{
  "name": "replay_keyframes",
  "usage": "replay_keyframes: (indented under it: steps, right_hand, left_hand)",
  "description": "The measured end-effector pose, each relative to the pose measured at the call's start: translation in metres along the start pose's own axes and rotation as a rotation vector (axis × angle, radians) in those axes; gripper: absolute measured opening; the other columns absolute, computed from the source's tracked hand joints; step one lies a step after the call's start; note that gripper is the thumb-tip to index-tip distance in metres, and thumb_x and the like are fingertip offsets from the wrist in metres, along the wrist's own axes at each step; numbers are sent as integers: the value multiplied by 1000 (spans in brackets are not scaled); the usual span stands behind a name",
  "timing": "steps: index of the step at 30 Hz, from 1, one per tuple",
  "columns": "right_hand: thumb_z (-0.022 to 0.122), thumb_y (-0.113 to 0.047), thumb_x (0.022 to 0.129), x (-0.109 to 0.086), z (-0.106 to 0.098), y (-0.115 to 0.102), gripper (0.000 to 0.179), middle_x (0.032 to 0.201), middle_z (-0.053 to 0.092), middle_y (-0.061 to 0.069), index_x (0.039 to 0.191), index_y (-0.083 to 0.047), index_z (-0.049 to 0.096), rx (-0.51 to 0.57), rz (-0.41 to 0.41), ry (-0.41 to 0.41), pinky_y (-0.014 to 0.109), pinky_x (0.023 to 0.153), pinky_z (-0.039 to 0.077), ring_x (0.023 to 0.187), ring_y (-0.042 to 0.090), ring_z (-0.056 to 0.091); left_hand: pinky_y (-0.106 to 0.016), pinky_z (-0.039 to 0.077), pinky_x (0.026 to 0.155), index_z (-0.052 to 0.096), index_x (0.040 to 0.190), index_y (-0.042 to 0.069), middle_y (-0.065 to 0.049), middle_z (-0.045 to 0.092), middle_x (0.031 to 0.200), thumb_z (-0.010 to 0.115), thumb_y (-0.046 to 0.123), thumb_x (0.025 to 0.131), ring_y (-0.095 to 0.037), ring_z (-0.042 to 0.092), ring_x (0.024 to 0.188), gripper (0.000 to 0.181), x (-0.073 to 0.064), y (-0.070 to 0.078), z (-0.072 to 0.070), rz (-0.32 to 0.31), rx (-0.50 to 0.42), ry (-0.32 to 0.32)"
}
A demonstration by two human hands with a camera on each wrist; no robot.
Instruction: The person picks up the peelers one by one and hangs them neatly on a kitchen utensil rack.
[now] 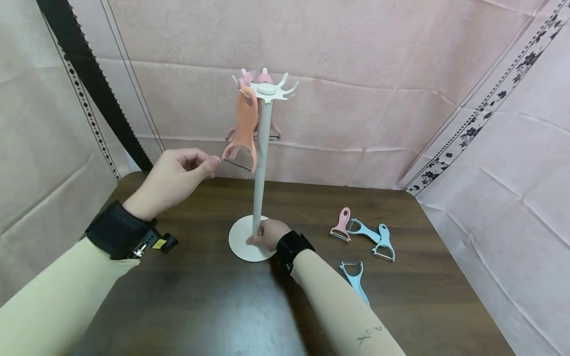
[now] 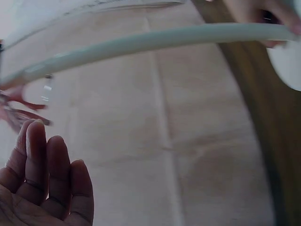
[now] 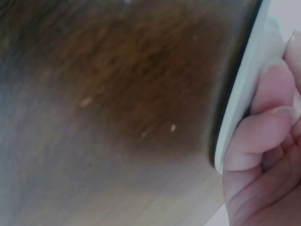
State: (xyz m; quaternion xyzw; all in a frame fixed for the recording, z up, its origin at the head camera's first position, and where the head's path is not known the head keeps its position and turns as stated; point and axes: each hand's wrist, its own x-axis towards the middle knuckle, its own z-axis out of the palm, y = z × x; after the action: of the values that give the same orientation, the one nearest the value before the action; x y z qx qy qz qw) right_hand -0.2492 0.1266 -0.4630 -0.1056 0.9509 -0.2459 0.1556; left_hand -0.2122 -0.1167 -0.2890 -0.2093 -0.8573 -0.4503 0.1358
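Observation:
A white utensil stand [image 1: 262,163] rises from a round base [image 1: 240,240] on the table. From its hooked top hangs an orange peeler [image 1: 246,116], blade down, with pink peelers [image 1: 264,78] hanging behind it. My left hand [image 1: 175,173] is beside the orange peeler's lower end, thumb and fingertips near the blade. In the left wrist view, this left hand [image 2: 47,188] has loosely extended fingers with nothing in them. Low on the stand, my right hand [image 1: 270,235] grips the pole just above the base. Fingers of that right hand [image 3: 268,136] lie along the base's rim in the right wrist view.
On the brown wooden table [image 1: 200,296], right of the stand, lie a pink peeler [image 1: 344,220] and two blue peelers [image 1: 366,231] close together. Another blue peeler [image 1: 356,283] lies nearer, partly behind my right forearm. Pale cloth [image 1: 356,123] hangs behind the table and at both sides.

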Motion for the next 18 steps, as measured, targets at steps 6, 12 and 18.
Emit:
replay_keyframes:
  steps: [6,12,18]
  right_hand:
    - [76,-49,79,2,3,1,40,62,54,-3,72,-13,60,-22,-10,23,29,56,42,61,14,51]
    - [74,-47,82,2,9,10,38,63,52,-4,71,-15,56,-13,-48,36,27,55,41,60,13,49]
    - [73,-34,87,-12,-4,8,31,63,51,-5,72,-14,55,-19,-124,0,26,55,39,61,12,48]
  left_hand:
    - [-35,38,58,70,85,17,-5,57,72,57,54,92,-23,49,67,40,-9,-41,14,-69,17,-85]
    - [-36,40,57,70,88,17,-6,54,73,57,56,91,-24,50,68,41,-21,-68,28,-118,29,-170]
    - [-36,43,58,70,89,18,-3,58,76,57,64,87,-23,52,70,48,-32,-86,49,-177,27,-268]
